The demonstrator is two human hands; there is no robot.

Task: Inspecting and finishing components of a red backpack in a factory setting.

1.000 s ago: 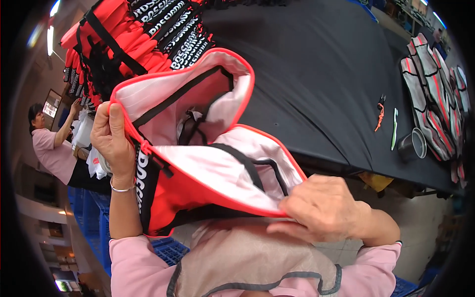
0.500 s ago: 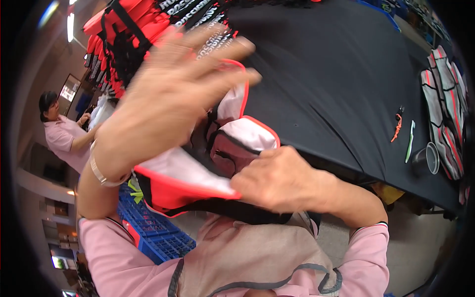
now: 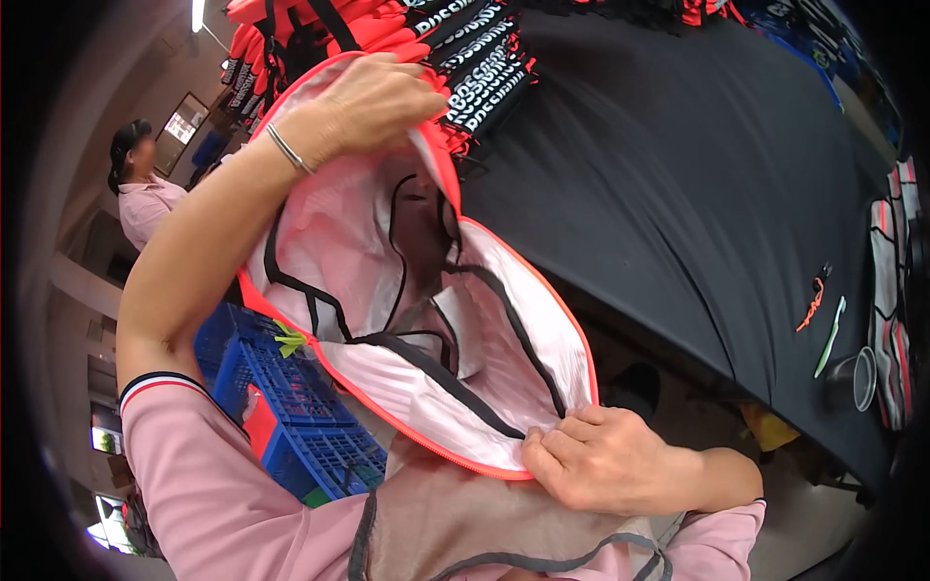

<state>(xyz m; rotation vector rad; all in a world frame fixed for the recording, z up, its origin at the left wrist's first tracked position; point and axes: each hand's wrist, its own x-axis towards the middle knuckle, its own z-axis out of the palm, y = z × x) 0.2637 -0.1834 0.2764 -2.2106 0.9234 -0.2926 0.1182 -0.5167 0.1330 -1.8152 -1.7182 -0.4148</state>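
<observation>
A bag [image 3: 426,387] with a pale pinkish-white lining, black-bound inner seams and a bright red zip edge is spread wide in front of me, its inside facing up. My left hand [image 3: 373,102] reaches to its far upper end, fingers closed on the red rim. At the near right end, my right hand [image 3: 610,460] pinches the zip edge in a closed grip. Inside, a loose white flap [image 3: 463,334] stands up near the middle. The bag's outer side is mostly hidden, and so are my left fingertips.
A black-covered table [image 3: 659,174] stretches right, with stacked red-and-black bags [image 3: 475,58] behind. A toothbrush [image 3: 830,336], orange cord [image 3: 812,305], clear cup [image 3: 852,380] and grey bags [image 3: 886,300] lie at its right. Blue crates [image 3: 291,397] stand lower left; another person [image 3: 145,189] is beyond.
My left hand, blurred and spread above the bag before, now grips its far rim. The bag's mouth has opened wide, and my right hand has moved lower and slightly right, still holding the edge.
</observation>
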